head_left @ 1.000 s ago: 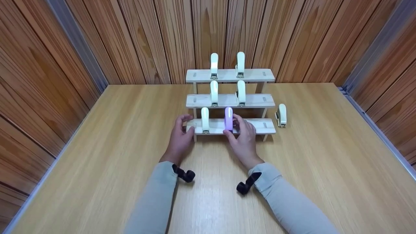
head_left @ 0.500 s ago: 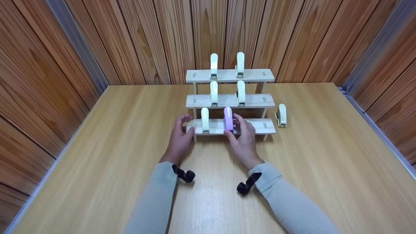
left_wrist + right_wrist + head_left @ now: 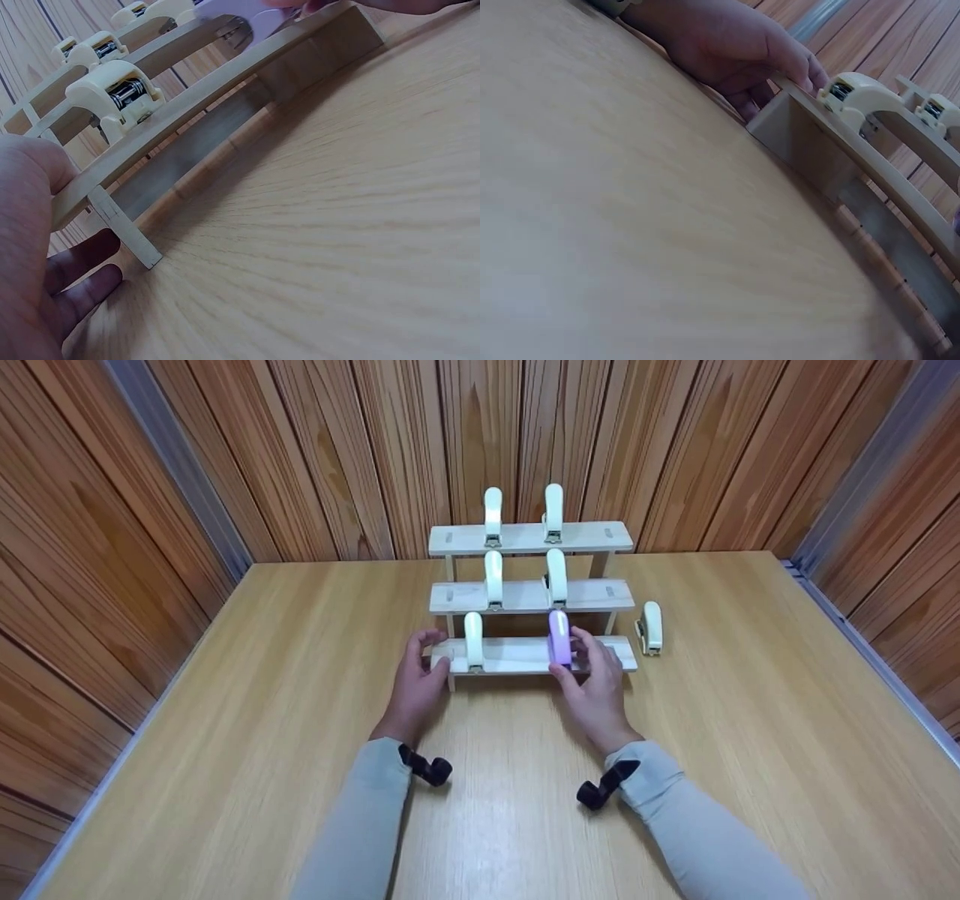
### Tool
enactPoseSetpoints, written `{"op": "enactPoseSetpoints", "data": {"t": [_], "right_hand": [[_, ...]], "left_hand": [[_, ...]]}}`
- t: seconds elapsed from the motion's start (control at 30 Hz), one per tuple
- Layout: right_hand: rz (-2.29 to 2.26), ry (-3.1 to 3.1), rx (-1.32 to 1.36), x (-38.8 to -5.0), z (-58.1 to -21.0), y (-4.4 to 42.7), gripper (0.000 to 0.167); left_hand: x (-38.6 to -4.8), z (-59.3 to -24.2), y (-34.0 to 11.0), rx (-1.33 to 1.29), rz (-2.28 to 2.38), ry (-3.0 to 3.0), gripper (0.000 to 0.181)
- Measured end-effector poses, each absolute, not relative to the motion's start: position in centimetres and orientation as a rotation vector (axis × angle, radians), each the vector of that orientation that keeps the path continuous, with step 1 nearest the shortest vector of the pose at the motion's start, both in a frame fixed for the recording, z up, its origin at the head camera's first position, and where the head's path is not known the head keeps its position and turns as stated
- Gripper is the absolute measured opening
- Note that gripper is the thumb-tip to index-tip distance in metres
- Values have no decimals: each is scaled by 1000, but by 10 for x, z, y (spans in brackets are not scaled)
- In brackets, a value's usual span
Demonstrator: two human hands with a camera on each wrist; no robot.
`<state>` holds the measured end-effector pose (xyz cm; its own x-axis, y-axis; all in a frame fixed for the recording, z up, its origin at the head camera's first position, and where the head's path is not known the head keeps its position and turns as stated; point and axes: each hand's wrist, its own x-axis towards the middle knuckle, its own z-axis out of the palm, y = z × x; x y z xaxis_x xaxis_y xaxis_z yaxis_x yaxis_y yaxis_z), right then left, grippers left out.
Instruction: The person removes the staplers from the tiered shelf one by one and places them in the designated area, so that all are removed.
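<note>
with the right hand (image 3: 598,690), pinching the purple stapler (image 3: 559,637) upright on the rack's bottom board (image 3: 517,655); with the left hand (image 3: 415,682), gripping that board's nine o'clock end. around the purple one: white stapler (image 3: 473,639) at nine, loose stapler (image 3: 652,628) at three on the wood-grain table (image 3: 495,825), plank wall (image 3: 360,457) at twelve.

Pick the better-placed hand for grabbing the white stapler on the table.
Right hand, probably: nearer that white stapler, though holding the purple stapler. The left hand grips the left end of the shelf rack.
</note>
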<state>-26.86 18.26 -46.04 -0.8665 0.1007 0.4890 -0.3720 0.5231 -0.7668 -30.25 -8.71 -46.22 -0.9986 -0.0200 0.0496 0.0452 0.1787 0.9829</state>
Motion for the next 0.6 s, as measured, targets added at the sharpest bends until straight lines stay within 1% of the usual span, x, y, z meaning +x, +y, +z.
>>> {"op": "enactPoseSetpoints", "data": {"t": [0.17, 0.37, 0.6], "right_hand": [[1302, -2296, 209, -266, -460, 200, 60], [1296, -2286, 177, -263, -461, 224, 60], [1303, -2221, 234, -263, -462, 248, 61]], "left_hand": [[-302, -462, -87, -7, -1986, -2371, 45], [-301, -461, -87, 12, -1983, -2374, 43], [-302, -462, -86, -65, -1954, -2341, 42]]}}
